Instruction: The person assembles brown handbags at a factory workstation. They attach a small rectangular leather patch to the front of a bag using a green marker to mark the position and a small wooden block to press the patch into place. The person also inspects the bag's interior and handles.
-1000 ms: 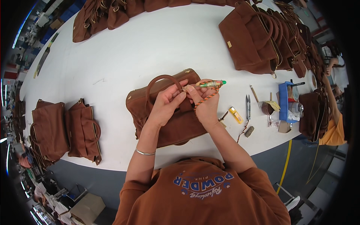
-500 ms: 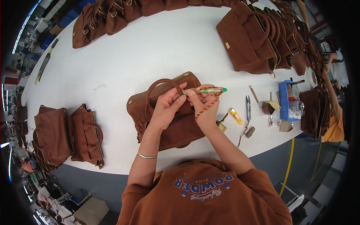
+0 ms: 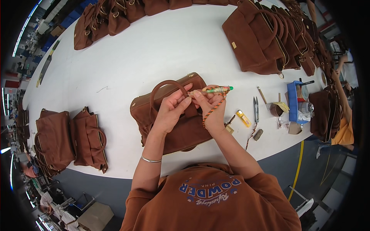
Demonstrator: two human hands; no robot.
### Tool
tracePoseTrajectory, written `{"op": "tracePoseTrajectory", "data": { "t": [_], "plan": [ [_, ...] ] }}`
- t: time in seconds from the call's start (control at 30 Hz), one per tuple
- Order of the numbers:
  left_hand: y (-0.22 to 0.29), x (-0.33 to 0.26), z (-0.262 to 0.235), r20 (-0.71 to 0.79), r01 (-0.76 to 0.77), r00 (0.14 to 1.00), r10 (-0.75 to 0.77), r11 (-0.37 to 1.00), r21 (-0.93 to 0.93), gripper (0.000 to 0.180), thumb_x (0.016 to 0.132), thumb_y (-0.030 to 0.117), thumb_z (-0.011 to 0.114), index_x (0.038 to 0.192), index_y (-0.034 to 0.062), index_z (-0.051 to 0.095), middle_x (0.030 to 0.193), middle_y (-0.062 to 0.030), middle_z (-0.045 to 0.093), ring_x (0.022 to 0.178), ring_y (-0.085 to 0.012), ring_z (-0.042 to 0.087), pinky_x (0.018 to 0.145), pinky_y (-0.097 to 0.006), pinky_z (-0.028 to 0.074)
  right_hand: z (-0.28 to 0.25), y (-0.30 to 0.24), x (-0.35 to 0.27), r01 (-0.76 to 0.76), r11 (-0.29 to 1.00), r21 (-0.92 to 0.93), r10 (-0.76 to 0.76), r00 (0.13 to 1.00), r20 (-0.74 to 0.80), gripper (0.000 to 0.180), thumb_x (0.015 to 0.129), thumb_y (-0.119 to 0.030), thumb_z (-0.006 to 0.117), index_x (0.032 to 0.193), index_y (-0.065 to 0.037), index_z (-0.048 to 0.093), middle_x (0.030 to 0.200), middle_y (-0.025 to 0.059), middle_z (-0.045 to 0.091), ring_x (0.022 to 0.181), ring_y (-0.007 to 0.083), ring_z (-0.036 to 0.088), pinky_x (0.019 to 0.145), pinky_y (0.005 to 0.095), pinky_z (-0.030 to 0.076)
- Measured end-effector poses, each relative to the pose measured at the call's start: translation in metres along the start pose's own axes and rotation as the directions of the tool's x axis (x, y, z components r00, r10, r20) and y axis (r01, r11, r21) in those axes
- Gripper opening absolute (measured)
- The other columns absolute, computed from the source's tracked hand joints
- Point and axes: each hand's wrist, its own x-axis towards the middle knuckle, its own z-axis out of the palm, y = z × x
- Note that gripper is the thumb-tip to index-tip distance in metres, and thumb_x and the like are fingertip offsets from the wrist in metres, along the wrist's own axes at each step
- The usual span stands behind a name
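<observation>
A brown leather handbag lies on the white table in front of me, its rounded handle standing up. My left hand pinches the handle near its far end, thumb and fingers together. Close beside it, my right hand grips a slim pen-like tool with a green end pointing right. The tool's tip meets the handle between my fingertips, which hide the exact contact. A striped orange-and-dark cord hangs from the tool over my right hand.
To the right lie a yellow lighter, thread snips, a brush-like stick, a small cup and a blue bin. Brown handbags stand at left, far right and along the back. Another person's arm shows at right.
The tool in my right hand has tipped slightly, its green end now a little higher. My left hand stays at the handle.
</observation>
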Motion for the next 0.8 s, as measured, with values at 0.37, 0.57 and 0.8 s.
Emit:
{"op": "tracePoseTrajectory", "data": {
  "t": [0.37, 0.57, 0.8],
  "plan": [
    [-0.0011, 0.0019, -0.0001, 0.002, -0.006, 1.000, 0.006, 1.000, -0.001, 0.050, 0.098, 0.021, 0.061, 0.142, 0.0023, 0.048, 0.103, 0.0054, 0.068, 0.078, 0.0038, 0.050, 0.057, -0.015, 0.031, -0.0034, 0.0018, 0.0029, -0.032, 0.999, 0.029, 0.031, 0.999, 0.016, 0.011, 0.094, -0.005, 0.065, 0.094, 0.000, 0.056, 0.088, 0.0096, 0.070, 0.078, 0.0131, 0.068, 0.066, 0.0233, 0.053],
    [0.0017, 0.0007, 0.0007, 0.009, -0.001, 1.000, 0.001, 1.000, -0.004, 0.051, 0.097, 0.021, 0.062, 0.142, 0.0030, 0.048, 0.102, 0.0056, 0.068, 0.075, 0.0041, 0.047, 0.056, -0.015, 0.030, -0.0036, 0.0026, 0.0031, -0.035, 0.999, -0.008, 0.035, 0.999, 0.009, 0.010, 0.093, -0.008, 0.067, 0.092, -0.001, 0.060, 0.086, 0.0059, 0.071, 0.076, 0.0091, 0.067, 0.062, 0.0212, 0.051],
    [0.0013, 0.0008, 0.0004, 0.005, 0.008, 1.000, -0.008, 1.000, 0.000, 0.051, 0.097, 0.022, 0.062, 0.143, 0.0033, 0.047, 0.100, 0.0062, 0.068, 0.071, 0.0040, 0.044, 0.055, -0.015, 0.028, -0.0047, 0.0033, 0.0027, -0.043, 0.998, -0.052, 0.044, 0.999, 0.012, 0.012, 0.093, -0.008, 0.066, 0.094, 0.001, 0.059, 0.088, 0.0082, 0.070, 0.076, 0.0120, 0.067, 0.065, 0.0231, 0.053]
  ]
}}
